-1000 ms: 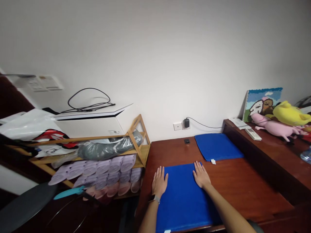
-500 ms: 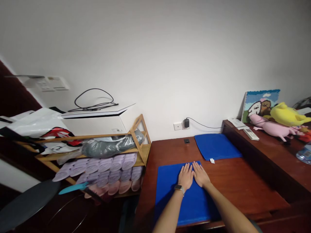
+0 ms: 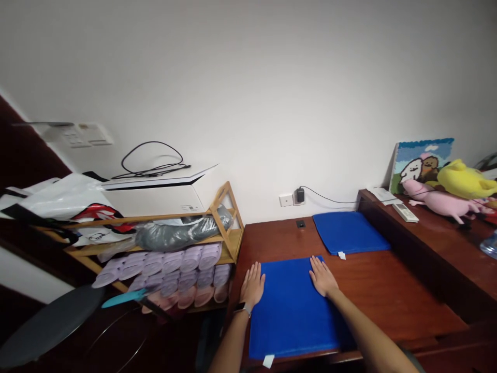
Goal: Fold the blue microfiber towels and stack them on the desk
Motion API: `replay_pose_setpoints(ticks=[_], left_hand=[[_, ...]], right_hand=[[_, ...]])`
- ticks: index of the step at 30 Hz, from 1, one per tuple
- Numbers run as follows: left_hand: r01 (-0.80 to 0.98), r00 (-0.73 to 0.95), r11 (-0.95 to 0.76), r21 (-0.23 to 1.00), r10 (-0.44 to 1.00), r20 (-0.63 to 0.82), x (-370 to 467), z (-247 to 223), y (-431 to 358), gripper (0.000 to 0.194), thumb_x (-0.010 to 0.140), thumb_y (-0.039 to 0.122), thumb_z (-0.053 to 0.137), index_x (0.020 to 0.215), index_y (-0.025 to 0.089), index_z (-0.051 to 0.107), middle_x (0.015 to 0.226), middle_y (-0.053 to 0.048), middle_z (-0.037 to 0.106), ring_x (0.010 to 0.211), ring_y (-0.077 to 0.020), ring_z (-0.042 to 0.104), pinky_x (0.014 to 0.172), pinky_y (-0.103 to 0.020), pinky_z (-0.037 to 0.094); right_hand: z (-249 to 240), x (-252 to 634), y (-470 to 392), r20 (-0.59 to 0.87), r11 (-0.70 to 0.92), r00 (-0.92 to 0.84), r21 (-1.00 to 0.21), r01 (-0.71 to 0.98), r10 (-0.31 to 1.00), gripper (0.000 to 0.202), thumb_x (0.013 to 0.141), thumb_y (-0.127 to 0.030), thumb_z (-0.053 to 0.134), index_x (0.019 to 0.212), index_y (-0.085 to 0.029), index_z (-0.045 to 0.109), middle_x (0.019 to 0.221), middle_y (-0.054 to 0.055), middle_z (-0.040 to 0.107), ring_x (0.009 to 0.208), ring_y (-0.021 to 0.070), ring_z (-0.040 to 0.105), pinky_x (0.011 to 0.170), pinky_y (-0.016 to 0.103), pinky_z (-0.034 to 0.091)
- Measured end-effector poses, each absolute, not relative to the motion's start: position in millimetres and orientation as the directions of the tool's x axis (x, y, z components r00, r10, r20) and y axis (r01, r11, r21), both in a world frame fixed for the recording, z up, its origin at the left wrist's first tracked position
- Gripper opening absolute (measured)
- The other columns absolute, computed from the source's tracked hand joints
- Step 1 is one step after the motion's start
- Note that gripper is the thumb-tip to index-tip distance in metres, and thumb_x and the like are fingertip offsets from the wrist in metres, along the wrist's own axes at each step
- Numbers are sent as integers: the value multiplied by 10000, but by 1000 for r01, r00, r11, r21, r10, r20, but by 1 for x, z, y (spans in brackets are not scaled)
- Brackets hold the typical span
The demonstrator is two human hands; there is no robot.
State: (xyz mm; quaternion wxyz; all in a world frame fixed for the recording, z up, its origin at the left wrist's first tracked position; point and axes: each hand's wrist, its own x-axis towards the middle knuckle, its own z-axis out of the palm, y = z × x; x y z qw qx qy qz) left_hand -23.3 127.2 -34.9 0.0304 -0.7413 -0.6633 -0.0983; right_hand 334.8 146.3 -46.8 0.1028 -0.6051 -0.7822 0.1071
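Smoothing the near blue cloth (image 3: 291,311), looks like; left hand (image 3: 252,285) and right hand (image 3: 323,278) flat, grip released. Next needs even pressure imo.

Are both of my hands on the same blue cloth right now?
Yes, the left hand lies at the left edge of the nearer blue cloth and the right hand at its right.

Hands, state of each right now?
Left hand: open, palm down at the near blue cloth's left edge, gripping nothing.
Right hand: open, palm down at that cloth's far right corner, gripping nothing.
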Motion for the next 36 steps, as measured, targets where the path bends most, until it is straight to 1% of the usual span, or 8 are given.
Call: replay_pose_setpoints(ticks=[3, 8, 12, 16, 20, 25, 31, 36], left_hand=[[984, 125, -150, 93, 964, 234, 5, -26, 125, 601, 1097, 379, 228, 1623, 128, 377, 1667, -144, 417, 1564, -256, 358, 1285, -495, 306], [895, 362, -428, 128, 862, 354, 111, -25, 99, 580, 1106, 378, 227, 1632, 175, 364, 1667, -100, 436, 1564, -232, 359, 1285, -481, 330], [841, 448, -508, 185, 846, 288, 175, -38, 68, 565, 1106, 358, 234, 1626, 187, 376, 1656, -90, 452, 1552, -230, 383, 1272, -468, 361], [877, 413, -454, 158, 879, 239, 140, -46, 46, 573, 1104, 395, 275, 1652, 229, 301, 1672, -81, 416, 1560, -253, 367, 1276, -513, 349], [957, 239, -268, 111, 946, 220, 42, -52, 26, 599, 1105, 434, 264, 1664, 220, 262, 1699, -80, 354, 1572, -264, 337, 1277, -522, 340], [989, 99, -121, 83, 968, 232, -30, -48, 7, 615, 1094, 424, 284, 1670, 213, 253, 1669, -97, 419, 1551, -265, 380, 1267, -519, 353], [970, 177, -216, 109, 941, 289, 25, -28, -3, 587, 1107, 408, 259, 1656, 206, 306, 1712, -78, 331, 1582, -241, 311, 1287, -485, 331], [948, 257, -290, 133, 940, 225, 56, -39, -13, 622, 1092, 499, 312, 1656, 238, 310, 1701, -73, 356, 1569, -266, 346, 1272, -505, 358]], right_hand=[[-40, 337, 145, 33, 238, -241, -320, 917, 970, 672, 1078, -471, 201, 1661, -143, 265, 1724, 100, 266, 1607, 229, 225, 1312, 461, 216], [-47, 341, 115, 240, 270, -192, -353, 896, 952, 667, 1094, -454, 133, 1670, -129, 220, 1735, 96, 231, 1617, 217, 182, 1318, 449, 211], [-61, 344, 86, 161, 306, -267, -309, 901, 950, 657, 1090, -441, 181, 1649, -118, 301, 1706, 121, 305, 1599, 244, 256, 1302, 468, 260], [-65, 344, 78, 110, 268, -246, -281, 921, 963, 680, 1089, -448, 162, 1645, -76, 287, 1712, 127, 284, 1602, 241, 246, 1308, 447, 240], [-63, 341, 80, 114, 249, -226, -277, 928, 968, 682, 1089, -458, 167, 1643, -82, 299, 1712, 118, 286, 1603, 236, 243, 1313, 438, 223], [-50, 340, 78, 79, 231, -218, -277, 933, 973, 662, 1083, -438, 207, 1643, -101, 313, 1715, 118, 280, 1601, 239, 245, 1314, 447, 221], [-41, 315, 41, 203, 268, -210, -326, 906, 957, 661, 1093, -469, 170, 1663, -149, 265, 1721, 94, 260, 1607, 254, 228, 1315, 489, 218], [-51, 311, 13, 156, 329, -292, -329, 885, 944, 676, 1085, -545, 212, 1661, -198, 274, 1713, 62, 279, 1594, 255, 272, 1312, 481, 237]])
